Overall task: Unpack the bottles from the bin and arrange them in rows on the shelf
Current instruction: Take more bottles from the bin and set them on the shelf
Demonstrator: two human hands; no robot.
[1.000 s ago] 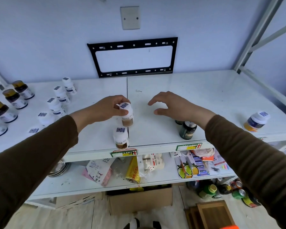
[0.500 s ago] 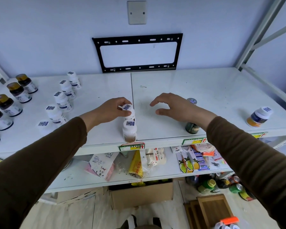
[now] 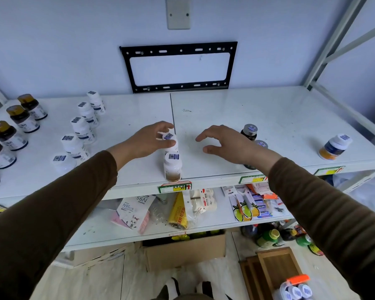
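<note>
White bottle (image 3: pixel 171 142): held in left hand (image 3: pixel 148 141), fingers closed round it, body mostly hidden, on shelf (image 3: pixel 225 118) behind second white bottle (image 3: pixel 172 167)
Right hand (image 3: pixel 230 144): fingers spread, empty
Dark bottles (image 3: pixel 249 132): partly hidden behind right wrist

I see black metal wall bracket (image 3: pixel 179 67), grey wall plate (image 3: pixel 178 14), N95 mask pkg (image 3: pixel 134 210), brown cardboard box (image 3: pixel 185 249), wooden tray (image 3: pixel 278 265).
</note>
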